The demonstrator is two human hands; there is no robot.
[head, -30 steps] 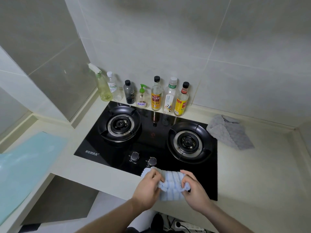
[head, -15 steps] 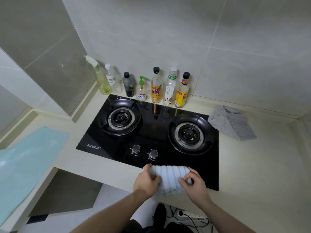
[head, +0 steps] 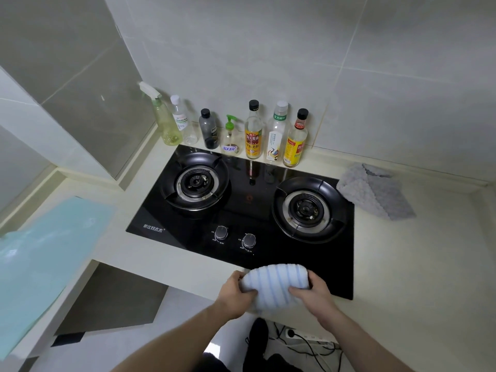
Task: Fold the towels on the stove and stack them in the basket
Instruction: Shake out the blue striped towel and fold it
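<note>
A pale blue striped towel (head: 273, 284) sits folded at the front edge of the black glass stove (head: 241, 210), over the counter lip. My left hand (head: 236, 295) grips its left side and my right hand (head: 312, 292) grips its right side, thumbs over the cloth. A grey quilted towel (head: 375, 193) lies crumpled on the counter to the right of the stove, one corner touching the right burner's rim. No basket is in view.
Several bottles (head: 252, 132) line the wall behind the stove. Two burners and two knobs (head: 234, 236) sit on the stove. A pale green board (head: 45, 259) lies on the left counter. Below the counter edge are the floor and a power strip (head: 303, 335).
The striped towel has gone from loosely bunched between my hands to a smoother, compact fold. Both hands have shifted slightly toward me and keep hold of it.
</note>
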